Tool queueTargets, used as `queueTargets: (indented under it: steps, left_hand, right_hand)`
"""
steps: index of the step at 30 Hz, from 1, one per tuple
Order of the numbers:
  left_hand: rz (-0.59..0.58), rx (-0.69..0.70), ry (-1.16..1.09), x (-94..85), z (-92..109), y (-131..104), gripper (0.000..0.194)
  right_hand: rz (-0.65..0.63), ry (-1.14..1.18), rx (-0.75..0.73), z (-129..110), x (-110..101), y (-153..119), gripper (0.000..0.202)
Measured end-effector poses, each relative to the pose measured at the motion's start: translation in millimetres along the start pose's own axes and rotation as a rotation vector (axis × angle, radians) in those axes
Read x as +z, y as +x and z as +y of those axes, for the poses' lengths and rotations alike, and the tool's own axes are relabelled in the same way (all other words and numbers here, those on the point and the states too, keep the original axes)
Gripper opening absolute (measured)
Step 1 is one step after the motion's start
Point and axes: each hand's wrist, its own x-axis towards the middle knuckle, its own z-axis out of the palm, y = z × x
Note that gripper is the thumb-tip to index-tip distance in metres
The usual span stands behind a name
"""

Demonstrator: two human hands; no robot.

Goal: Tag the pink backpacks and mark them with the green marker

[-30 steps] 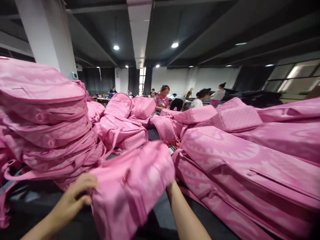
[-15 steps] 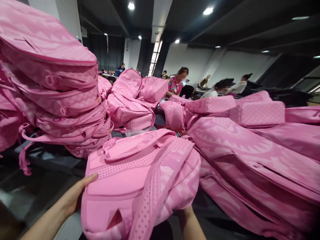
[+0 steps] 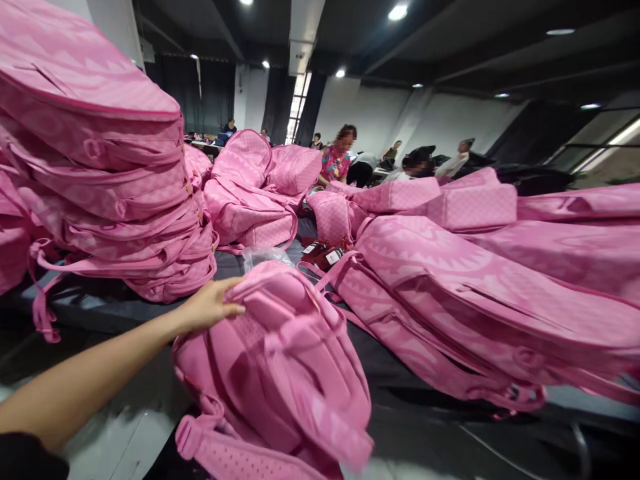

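Note:
A pink backpack point(image 3: 280, 373) hangs in front of me at the table's near edge, its padded back panel and straps facing me and partly blurred. My left hand point(image 3: 215, 307) is closed on its upper left edge, thumb on the near side. One dotted shoulder strap point(image 3: 245, 450) dangles at the bottom. My right hand is not visible; the backpack may hide it. Just behind the backpack lie a clear plastic bag point(image 3: 267, 257) and dark red items with white tags point(image 3: 334, 257).
A tall stack of pink backpacks point(image 3: 120, 173) rises on the left. More backpacks point(image 3: 475, 300) lie piled along the right side of the dark-covered table point(image 3: 400, 360). Another pink backpack point(image 3: 250, 213) sits farther back. A person in a flowered top point(image 3: 336, 160) is across the table.
The backpack has swung from lying tilted across both hands to hanging more upright. My left hand has moved up to its top edge. My right hand has gone out of sight.

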Motion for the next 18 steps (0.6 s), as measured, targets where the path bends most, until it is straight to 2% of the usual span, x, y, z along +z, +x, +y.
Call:
queueTargets:
  steps: [2, 5, 7, 9, 11, 14, 15, 16, 18]
  left_hand:
    - [0.029, 0.010, 0.173, 5.2, -2, 30, 0.051]
    - [0.013, 0.010, 0.307, 21.4, 3, 58, 0.045]
    - [0.069, -0.016, 0.413, 35.3, 9, 60, 0.045]
    - [0.149, -0.040, 0.522, 46.9, 11, 51, 0.046]
    - [0.198, -0.041, 0.610, 53.8, 5, 41, 0.048]
    - [0.232, 0.009, 0.743, 55.8, -15, 37, 0.051]
    - [0.234, 0.031, 0.772, 54.4, -22, 39, 0.051]
    - [0.234, 0.049, 0.789, 51.6, -27, 43, 0.050]
    - [0.221, 0.089, 0.785, 40.4, -34, 53, 0.048]
  right_hand:
    - [-0.096, 0.011, -0.103, -11, 7, -13, 0.022]
    - [-0.250, 0.043, -0.275, -52, 37, -12, 0.041]
    - [-0.348, -0.040, -0.380, -82, 59, 4, 0.066]
    - [-0.309, -0.221, -0.325, -92, 68, 25, 0.078]
    - [-0.157, -0.331, -0.172, -71, 59, 45, 0.078]
    - [0.044, -0.283, 0.144, 0, 26, 69, 0.065]
    - [0.048, -0.193, 0.190, 24, 17, 76, 0.063]
    - [-0.023, -0.068, 0.218, 44, 11, 82, 0.062]
    - [-0.138, 0.104, 0.248, 68, 12, 89, 0.059]
